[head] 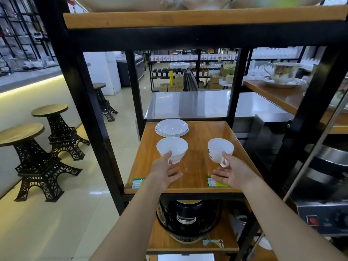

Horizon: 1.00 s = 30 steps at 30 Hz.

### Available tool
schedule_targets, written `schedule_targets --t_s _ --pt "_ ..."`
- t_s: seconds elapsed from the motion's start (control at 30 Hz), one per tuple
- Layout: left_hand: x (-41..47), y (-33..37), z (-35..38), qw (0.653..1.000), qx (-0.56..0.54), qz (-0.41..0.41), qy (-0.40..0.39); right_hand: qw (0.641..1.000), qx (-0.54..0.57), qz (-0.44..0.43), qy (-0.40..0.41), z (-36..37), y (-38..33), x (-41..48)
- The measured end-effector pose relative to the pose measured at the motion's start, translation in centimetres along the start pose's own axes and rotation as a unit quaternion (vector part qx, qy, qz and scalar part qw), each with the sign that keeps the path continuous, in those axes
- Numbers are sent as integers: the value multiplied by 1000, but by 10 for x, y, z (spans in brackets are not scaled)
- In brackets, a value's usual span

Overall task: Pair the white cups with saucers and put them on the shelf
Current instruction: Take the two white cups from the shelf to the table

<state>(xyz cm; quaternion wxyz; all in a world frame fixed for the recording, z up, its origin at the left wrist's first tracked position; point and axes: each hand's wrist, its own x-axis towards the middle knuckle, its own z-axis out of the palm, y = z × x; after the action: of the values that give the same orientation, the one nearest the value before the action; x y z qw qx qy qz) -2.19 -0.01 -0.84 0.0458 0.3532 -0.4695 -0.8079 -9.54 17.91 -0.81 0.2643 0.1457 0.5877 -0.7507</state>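
Over the front half of the wooden shelf board (197,178), the left hand (165,173) is hovering with its fingers spread open and holding nothing, its thumb tip touching the near wall of the plain white ceramic cup on the left (172,148). The right hand (232,174) is mirroring it, palm turned inward and fingers loose, empty too, with its thumb lying against the handle of the white ceramic cup with a dark printed mark (220,149). Both cups are sitting upright on the board, each directly ahead of its own hand and well apart from the other. Just behind the left cup, nearly touching it, a small stack of white saucers with thin dark rims (171,127) is waiting, so the left hand looks nearer to the pairing spot; the right cup would need carrying across and back to reach a saucer.
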Motion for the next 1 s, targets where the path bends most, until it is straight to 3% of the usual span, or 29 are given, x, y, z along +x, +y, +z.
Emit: schedule_targets --t_s 0.23,0.57,0.77,1.0 --pt "-1 -8 -3 998 -39 23 49 997 -25 -27 67 -6 7 -13" --pt "-81 -30 -12 995 -35 90 0 982 -45 -141 118 -38 34 -99" --pt "-149 -63 -3 995 13 75 -69 969 11 -180 168 -92 56 -181" --pt "-225 -113 56 974 95 83 -187 930 39 -231 283 -184 76 -284"
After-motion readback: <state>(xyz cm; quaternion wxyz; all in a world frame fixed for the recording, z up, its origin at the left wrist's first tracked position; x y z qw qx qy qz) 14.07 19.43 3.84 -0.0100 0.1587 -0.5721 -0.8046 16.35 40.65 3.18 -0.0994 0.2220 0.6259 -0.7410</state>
